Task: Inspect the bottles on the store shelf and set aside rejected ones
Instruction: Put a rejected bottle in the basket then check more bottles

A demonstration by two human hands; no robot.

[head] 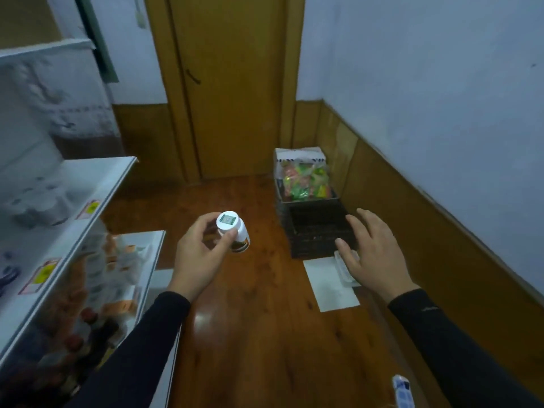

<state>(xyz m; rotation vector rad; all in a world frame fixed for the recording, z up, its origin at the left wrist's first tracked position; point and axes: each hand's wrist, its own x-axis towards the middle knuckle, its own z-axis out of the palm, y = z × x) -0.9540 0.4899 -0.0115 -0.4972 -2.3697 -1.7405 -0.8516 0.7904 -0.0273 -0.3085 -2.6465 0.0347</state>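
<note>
Head view, near to far. Dark bottles (88, 346) with red caps stood blurred on the lowest visible tier of the white store shelf (88, 198) along the left side, close to the person's left sleeve (141, 343). A small white-and-blue object (402, 391) showed at the lower edge; what it was could not be told. Over the wooden floor (259, 334), the left hand (197, 254) held a white bottle (234, 231) at its upper end, thumb and fingers curled round the bottle just below the white cap (227, 220). The bottle was tilted with the cap turned towards the camera; a square green label sat on the cap, and an orange-and-dark label band showed at the bottle's far end. The bottle was clear of the shelf, just off its front edge. The right hand (374, 251) was apart from the bottle, palm down, fingers spread and nearly straight, holding nothing. It hovered above a white sheet (326, 287) lying on the floor and a pale flat item (348, 267) partly hidden beneath the fingers; contact could not be told. Just beyond stood a dark woven basket (315, 231), and behind it a box (306, 184) holding colourful packets, in the floor's far right corner. A wooden door (232, 83) closed the far wall.
</note>
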